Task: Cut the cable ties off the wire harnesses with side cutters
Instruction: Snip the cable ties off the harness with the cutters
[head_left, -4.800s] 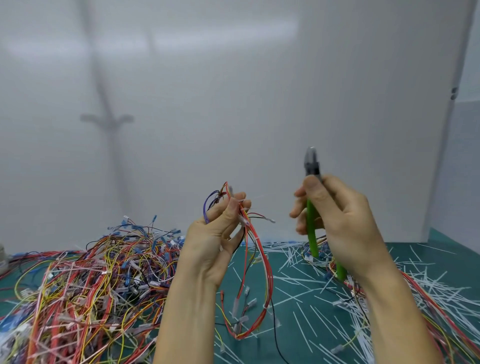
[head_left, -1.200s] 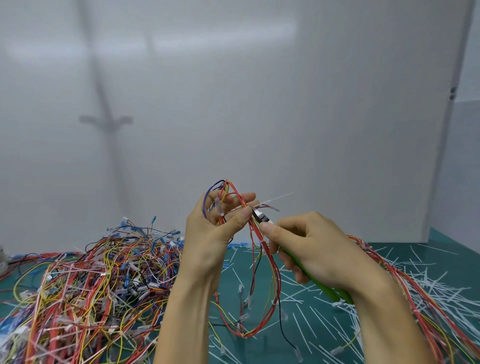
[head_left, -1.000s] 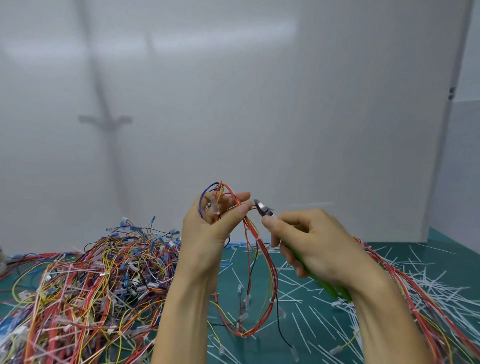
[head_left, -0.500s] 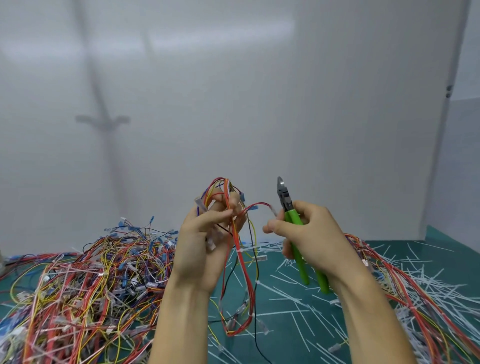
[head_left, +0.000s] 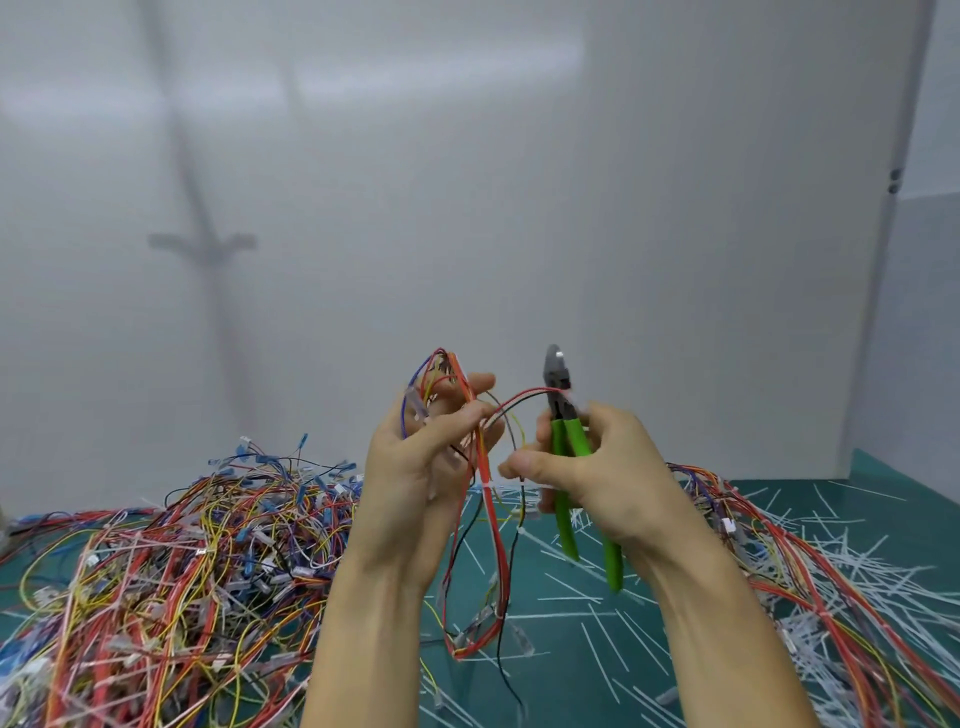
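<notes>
My left hand (head_left: 421, 467) is raised in the middle of the view and pinches the top of a wire harness (head_left: 485, 525) of red, yellow, blue and black wires, whose loop hangs down over the mat. My right hand (head_left: 602, 473) grips the green-handled side cutters (head_left: 563, 415) upright, jaws pointing up beside the harness top. A red and black strand runs from the harness across to the cutter's jaws. A white cable tie (head_left: 488, 486) sticks out of the harness between my hands.
A large tangled heap of harnesses (head_left: 171, 566) fills the left of the green mat (head_left: 561, 613). More harnesses (head_left: 810, 561) lie on the right. Cut white tie pieces (head_left: 857, 566) litter the mat's right side. A white wall stands close behind.
The cutters left the harness top, where they were a second ago, and swung upright. My left hand turned the harness; its wires now hang looser. Both hands shifted slightly right.
</notes>
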